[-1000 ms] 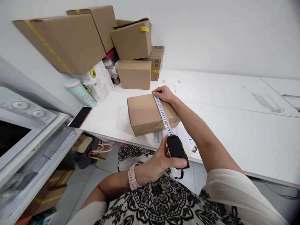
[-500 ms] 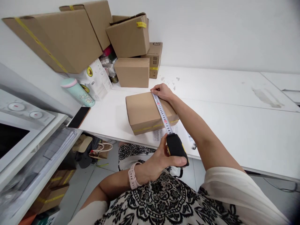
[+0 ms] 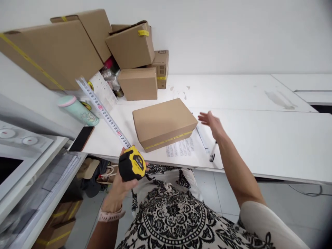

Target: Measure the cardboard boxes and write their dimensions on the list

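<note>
The left hand (image 3: 121, 183) grips a black and yellow tape measure (image 3: 131, 167) near the front edge of the white table (image 3: 259, 138). Its tape (image 3: 103, 112) sticks out long and straight, going up and to the left, past a green bottle (image 3: 77, 110). The tape does not touch the box (image 3: 163, 122).

The box is brown cardboard with a yellow strip along its near side. It lies flat on the table, just right of the tape measure. A sheet of paper (image 3: 181, 148) with small print peeks out from under its near edge.

The right hand (image 3: 211, 121) is open, with fingers spread, and holds nothing. It hangs just to the right of the box, above the table, not touching the box. A pen (image 3: 213, 152) lies on the table near that arm.

Far back on the left, more boxes (image 3: 129, 48) are piled by the wall. A black phone (image 3: 81, 138) lies on the table's left edge, below the bottle.
</note>
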`<state>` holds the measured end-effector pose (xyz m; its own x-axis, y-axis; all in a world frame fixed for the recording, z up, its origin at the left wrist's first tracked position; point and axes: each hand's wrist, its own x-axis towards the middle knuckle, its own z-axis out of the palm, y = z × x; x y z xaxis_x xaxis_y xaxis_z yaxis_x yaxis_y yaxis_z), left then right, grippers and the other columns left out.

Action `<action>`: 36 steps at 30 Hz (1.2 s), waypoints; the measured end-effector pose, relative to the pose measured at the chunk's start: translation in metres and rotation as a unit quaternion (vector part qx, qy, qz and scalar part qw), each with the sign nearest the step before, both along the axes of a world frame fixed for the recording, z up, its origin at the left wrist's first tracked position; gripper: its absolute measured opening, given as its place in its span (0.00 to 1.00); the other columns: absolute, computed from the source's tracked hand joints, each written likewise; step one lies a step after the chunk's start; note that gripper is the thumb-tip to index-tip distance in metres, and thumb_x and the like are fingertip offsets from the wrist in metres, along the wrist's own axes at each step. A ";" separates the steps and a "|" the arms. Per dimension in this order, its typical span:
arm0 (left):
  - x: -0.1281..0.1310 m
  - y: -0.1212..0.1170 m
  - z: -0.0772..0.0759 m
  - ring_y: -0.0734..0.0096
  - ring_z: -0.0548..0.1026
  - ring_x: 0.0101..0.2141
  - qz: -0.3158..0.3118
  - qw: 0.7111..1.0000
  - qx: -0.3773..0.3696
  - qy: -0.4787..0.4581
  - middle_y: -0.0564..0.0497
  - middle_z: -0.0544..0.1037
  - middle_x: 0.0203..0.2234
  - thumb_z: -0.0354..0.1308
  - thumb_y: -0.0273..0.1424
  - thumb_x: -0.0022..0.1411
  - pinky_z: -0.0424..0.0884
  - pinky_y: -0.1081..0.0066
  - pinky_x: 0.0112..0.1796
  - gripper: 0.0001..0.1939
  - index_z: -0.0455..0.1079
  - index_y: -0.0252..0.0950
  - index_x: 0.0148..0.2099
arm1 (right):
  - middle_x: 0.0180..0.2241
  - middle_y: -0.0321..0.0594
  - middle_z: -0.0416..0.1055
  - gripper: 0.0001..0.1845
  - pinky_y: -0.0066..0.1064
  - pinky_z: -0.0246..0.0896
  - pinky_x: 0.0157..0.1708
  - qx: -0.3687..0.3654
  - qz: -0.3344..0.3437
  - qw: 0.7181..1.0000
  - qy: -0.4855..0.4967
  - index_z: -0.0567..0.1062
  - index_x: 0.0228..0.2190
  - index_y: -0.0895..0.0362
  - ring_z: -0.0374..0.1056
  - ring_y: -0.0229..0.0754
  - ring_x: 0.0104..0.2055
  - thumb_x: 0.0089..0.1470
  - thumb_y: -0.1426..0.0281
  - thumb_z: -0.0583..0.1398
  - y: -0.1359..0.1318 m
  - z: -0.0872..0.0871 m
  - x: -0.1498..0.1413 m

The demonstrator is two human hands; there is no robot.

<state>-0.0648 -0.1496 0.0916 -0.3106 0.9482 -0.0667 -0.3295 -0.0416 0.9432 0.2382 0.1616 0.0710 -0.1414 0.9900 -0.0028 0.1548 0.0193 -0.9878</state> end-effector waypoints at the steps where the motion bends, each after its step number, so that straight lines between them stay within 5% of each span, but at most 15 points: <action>1: -0.004 0.002 -0.005 0.45 0.82 0.45 0.009 1.000 -0.005 -0.013 0.40 0.74 0.59 0.75 0.34 0.45 0.81 0.49 0.42 0.51 0.58 0.50 0.70 | 0.55 0.57 0.77 0.45 0.53 0.65 0.60 -0.027 0.015 1.000 0.001 0.78 0.54 0.57 0.74 0.57 0.57 0.59 0.34 0.48 -0.010 -0.011 0.002; 3: -0.009 0.012 -0.010 0.45 0.81 0.44 -0.001 0.999 -0.012 -0.051 0.41 0.75 0.57 0.75 0.37 0.45 0.82 0.49 0.41 0.49 0.60 0.49 0.68 | 0.56 0.54 0.76 0.44 0.52 0.66 0.60 -0.052 0.069 0.996 0.010 0.78 0.54 0.54 0.73 0.56 0.58 0.59 0.35 0.47 -0.027 -0.022 -0.001; 5: -0.013 0.024 -0.005 0.43 0.81 0.46 -0.014 0.997 -0.013 -0.069 0.42 0.76 0.56 0.76 0.40 0.43 0.81 0.49 0.42 0.50 0.62 0.49 0.67 | 0.57 0.48 0.76 0.40 0.51 0.68 0.59 -0.022 0.102 0.995 0.004 0.78 0.54 0.50 0.72 0.55 0.59 0.59 0.36 0.50 -0.039 -0.014 -0.006; 11: -0.035 0.059 0.044 0.35 0.77 0.51 -0.005 0.997 0.071 -0.024 0.38 0.71 0.62 0.79 0.43 0.36 0.81 0.43 0.42 0.53 0.64 0.46 0.65 | 0.62 0.44 0.70 0.36 0.48 0.73 0.47 0.156 0.021 0.982 -0.101 0.72 0.62 0.44 0.72 0.55 0.53 0.57 0.43 0.59 -0.054 0.055 -0.008; 14: -0.040 0.078 0.061 0.38 0.80 0.47 -0.022 0.996 0.081 -0.009 0.39 0.72 0.62 0.78 0.41 0.40 0.82 0.45 0.40 0.47 0.67 0.45 0.63 | 0.65 0.46 0.64 0.42 0.47 0.73 0.47 0.166 -0.003 0.977 -0.137 0.64 0.67 0.43 0.73 0.52 0.46 0.55 0.47 0.62 -0.052 0.070 -0.015; 20: -0.018 0.085 0.076 0.41 0.81 0.45 -0.051 0.994 0.099 0.021 0.40 0.72 0.61 0.77 0.43 0.42 0.83 0.52 0.36 0.47 0.67 0.45 0.65 | 0.66 0.52 0.63 0.46 0.50 0.72 0.47 0.130 0.003 0.977 -0.168 0.59 0.69 0.51 0.73 0.54 0.46 0.55 0.52 0.62 -0.007 0.067 -0.039; 28: 0.054 0.055 0.082 0.51 0.82 0.36 -0.251 0.963 -0.011 -0.095 0.38 0.74 0.57 0.72 0.48 0.50 0.80 0.60 0.28 0.44 0.63 0.47 0.66 | 0.57 0.54 0.74 0.24 0.54 0.61 0.60 0.253 0.029 0.908 -0.332 0.76 0.57 0.59 0.66 0.62 0.61 0.62 0.66 0.56 0.061 0.083 -0.069; 36: 0.084 0.080 0.072 0.60 0.79 0.33 -0.259 0.959 -0.039 -0.108 0.37 0.76 0.49 0.67 0.46 0.55 0.77 0.65 0.29 0.30 0.70 0.34 0.54 | 0.55 0.50 0.77 0.20 0.42 0.65 0.57 0.233 0.140 0.932 -0.241 0.80 0.49 0.59 0.72 0.51 0.57 0.65 0.71 0.52 0.086 0.100 -0.114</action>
